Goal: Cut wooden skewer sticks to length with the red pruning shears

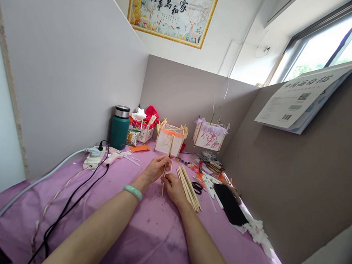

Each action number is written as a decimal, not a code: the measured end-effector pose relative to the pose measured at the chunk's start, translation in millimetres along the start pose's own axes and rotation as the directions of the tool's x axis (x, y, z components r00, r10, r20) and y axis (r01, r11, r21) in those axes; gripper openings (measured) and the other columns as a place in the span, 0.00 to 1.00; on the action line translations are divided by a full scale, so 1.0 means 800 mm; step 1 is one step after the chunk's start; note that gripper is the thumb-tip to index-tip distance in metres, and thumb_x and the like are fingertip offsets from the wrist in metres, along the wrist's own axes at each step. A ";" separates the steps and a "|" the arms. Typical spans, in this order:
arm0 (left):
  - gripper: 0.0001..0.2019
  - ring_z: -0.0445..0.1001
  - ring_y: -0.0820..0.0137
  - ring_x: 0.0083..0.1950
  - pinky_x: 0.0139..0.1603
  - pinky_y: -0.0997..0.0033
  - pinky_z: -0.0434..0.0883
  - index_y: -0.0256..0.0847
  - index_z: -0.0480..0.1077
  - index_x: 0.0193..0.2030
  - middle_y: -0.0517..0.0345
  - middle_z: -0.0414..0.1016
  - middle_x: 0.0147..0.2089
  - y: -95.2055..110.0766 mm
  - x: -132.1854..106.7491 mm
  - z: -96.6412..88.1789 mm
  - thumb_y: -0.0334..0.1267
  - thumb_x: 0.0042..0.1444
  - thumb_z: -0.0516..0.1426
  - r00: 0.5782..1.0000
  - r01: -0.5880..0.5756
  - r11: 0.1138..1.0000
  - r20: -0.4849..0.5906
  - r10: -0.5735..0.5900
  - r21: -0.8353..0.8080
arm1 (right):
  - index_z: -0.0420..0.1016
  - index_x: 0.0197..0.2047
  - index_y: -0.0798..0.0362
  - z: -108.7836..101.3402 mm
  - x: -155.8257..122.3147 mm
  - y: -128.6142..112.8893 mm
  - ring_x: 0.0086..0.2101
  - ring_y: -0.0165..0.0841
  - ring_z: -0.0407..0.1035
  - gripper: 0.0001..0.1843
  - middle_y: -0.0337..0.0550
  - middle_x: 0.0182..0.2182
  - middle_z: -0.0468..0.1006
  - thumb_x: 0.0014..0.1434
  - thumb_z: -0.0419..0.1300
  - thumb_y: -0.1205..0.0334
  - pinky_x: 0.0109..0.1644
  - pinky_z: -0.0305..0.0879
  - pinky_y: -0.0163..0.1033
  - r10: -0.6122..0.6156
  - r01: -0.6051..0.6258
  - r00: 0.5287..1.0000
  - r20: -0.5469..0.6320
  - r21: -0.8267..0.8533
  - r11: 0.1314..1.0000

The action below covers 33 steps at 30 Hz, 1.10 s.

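Note:
Slim wooden sticks are between my hands at the middle of the table. My left hand [158,167], below a pale green bangle [133,191], is closed on a nearly upright wooden stick [172,144]. Just to the right and lower, my right hand [174,185] pinches the lower part of the sticks; whether it grips the same stick or a second one I cannot tell. A bundle of similar wooden sticks [190,189] lies beside my right hand. Behind the hands stands a small paper lantern [166,143] with orange trim and a stick frame.
Black scissors [196,187], a black phone-like slab [230,204] and glue sticks [215,193] lie at right. A second lantern [210,137] hangs behind. At left are a green bottle [119,128], a pink glue gun [114,156], a power strip [94,158] and trailing cables [64,212].

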<state>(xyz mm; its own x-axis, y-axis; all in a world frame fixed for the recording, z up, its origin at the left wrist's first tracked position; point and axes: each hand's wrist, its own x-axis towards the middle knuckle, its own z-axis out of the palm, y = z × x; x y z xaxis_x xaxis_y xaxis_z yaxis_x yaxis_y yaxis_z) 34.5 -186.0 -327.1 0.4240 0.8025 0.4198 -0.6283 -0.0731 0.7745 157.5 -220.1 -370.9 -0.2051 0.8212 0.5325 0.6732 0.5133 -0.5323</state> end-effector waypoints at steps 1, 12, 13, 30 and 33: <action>0.15 0.61 0.79 0.24 0.27 0.76 0.57 0.33 0.71 0.38 0.61 0.64 0.25 -0.001 0.001 0.000 0.45 0.50 0.60 1.000 0.026 0.999 0.003 -0.026 0.022 | 0.74 0.29 0.54 0.000 0.000 0.000 0.30 0.31 0.66 0.11 0.42 0.28 0.74 0.59 0.54 0.61 0.35 0.57 0.33 0.013 -0.013 1.000 0.021 0.003 1.000; 0.16 0.62 0.78 0.25 0.28 0.76 0.59 0.34 0.71 0.40 0.61 0.65 0.26 0.003 0.000 -0.001 0.45 0.50 0.61 1.000 0.011 1.000 0.017 -0.011 -0.001 | 0.73 0.32 0.54 -0.001 -0.003 -0.005 0.32 0.31 0.67 0.09 0.42 0.30 0.74 0.60 0.54 0.62 0.37 0.58 0.33 -0.040 0.040 0.998 -0.038 0.004 0.999; 0.16 0.63 0.78 0.26 0.29 0.75 0.59 0.34 0.71 0.41 0.61 0.65 0.26 0.004 0.000 -0.002 0.45 0.51 0.60 1.000 0.000 1.000 0.026 0.000 -0.015 | 0.73 0.33 0.54 -0.002 -0.003 -0.006 0.33 0.31 0.67 0.09 0.42 0.31 0.74 0.60 0.53 0.62 0.38 0.58 0.33 -0.048 0.048 0.997 -0.052 -0.001 0.999; 0.14 0.68 0.75 0.29 0.33 0.72 0.64 0.34 0.73 0.42 0.53 0.72 0.34 0.008 0.000 0.002 0.41 0.53 0.58 0.999 0.031 0.999 -0.023 -0.031 -0.008 | 0.72 0.32 0.55 -0.004 0.001 -0.013 0.32 0.30 0.68 0.10 0.43 0.31 0.76 0.60 0.52 0.62 0.36 0.57 0.31 0.144 -0.133 0.978 0.149 -0.079 0.988; 0.14 0.68 0.75 0.30 0.34 0.72 0.64 0.32 0.73 0.42 0.53 0.72 0.34 0.009 0.001 0.001 0.40 0.51 0.59 0.999 0.012 1.000 -0.043 -0.013 -0.024 | 0.72 0.31 0.54 -0.002 0.001 -0.013 0.31 0.29 0.67 0.10 0.42 0.30 0.75 0.60 0.52 0.63 0.35 0.56 0.30 0.136 -0.125 0.979 0.149 -0.086 0.989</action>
<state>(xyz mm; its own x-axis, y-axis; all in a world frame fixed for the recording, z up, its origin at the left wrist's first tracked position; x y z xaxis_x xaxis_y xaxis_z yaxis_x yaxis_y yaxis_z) 31.3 -186.5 -320.8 0.4042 0.8279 0.3889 -0.6388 -0.0488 0.7678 151.8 -225.4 -364.0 -0.2150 0.9114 0.3509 0.7518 0.3838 -0.5361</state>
